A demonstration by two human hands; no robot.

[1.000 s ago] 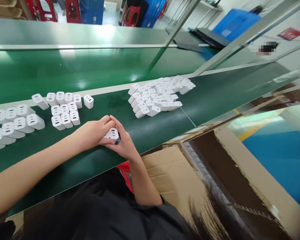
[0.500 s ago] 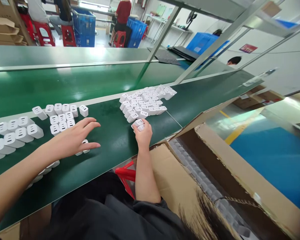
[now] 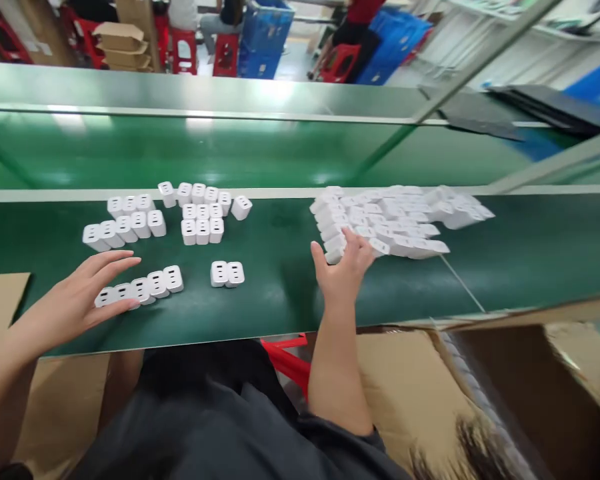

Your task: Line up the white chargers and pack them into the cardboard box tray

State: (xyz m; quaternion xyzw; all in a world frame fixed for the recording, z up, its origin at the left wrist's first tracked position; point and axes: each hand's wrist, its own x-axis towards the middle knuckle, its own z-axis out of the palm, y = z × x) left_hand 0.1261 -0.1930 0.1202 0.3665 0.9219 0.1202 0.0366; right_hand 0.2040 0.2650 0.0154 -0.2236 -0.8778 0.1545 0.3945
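Small white chargers lie in groups on the green belt (image 3: 280, 293). My left hand (image 3: 77, 299) is open with fingers spread, its fingertips touching the left end of a short row of chargers (image 3: 147, 285). A pair of chargers (image 3: 227, 273) stands alone mid-belt. My right hand (image 3: 345, 267) reaches to the near left corner of a large pile of chargers (image 3: 405, 220), thumb and fingers cupped around one charger (image 3: 334, 255) at the pile's edge.
Two more tidy groups of chargers (image 3: 200, 213) sit further back on the left. A large open cardboard box (image 3: 480, 400) stands low on the right, flat cardboard (image 3: 0, 293) on the left. A red stool (image 3: 285, 360) is under the belt. People sit on stools far behind.
My hands have come apart from the pair of chargers, which now stands alone. The left hand moved left to the short row; the right hand went right to the pile. The view swung left.
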